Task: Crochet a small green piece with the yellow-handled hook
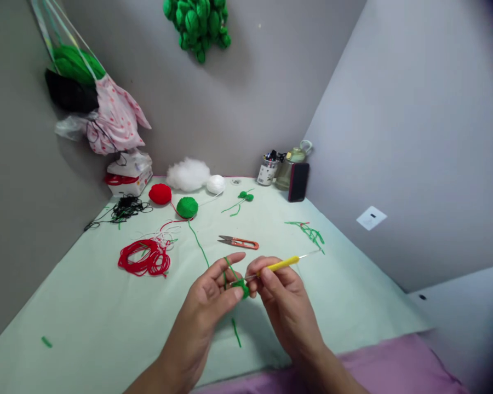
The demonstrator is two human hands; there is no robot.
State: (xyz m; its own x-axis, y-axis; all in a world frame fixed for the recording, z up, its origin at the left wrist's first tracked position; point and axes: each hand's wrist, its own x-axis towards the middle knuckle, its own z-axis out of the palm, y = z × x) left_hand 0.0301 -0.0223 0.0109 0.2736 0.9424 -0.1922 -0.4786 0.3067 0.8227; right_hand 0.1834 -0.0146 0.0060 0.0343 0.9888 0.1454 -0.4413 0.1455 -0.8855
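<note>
"Pale green cloth covers a table set into a corner of grey walls, with purple fabric showing at the near right edge."

"And the hands?"

"At the near middle, the left hand pinches a small green crochet piece between thumb and fingers, yarn passing over its raised forefinger. The right hand grips a yellow-handled hook, its metal shaft reaching the piece."

"What shares the surface?"

"Orange-handled snips lie just beyond the hands. To the left, red cord lies coiled; farther back is tangled black thread. A green yarn ball sits near a red yarn ball, with white stuffing behind them, close to the far wall."

"The room itself?"

"A pink spotted bag hangs at far left, and a green bundle hangs high on the far wall. At far right, a dark phone stands upright in front of a pitcher, beside a pen cup. A white wall plate marks the right wall."
</note>
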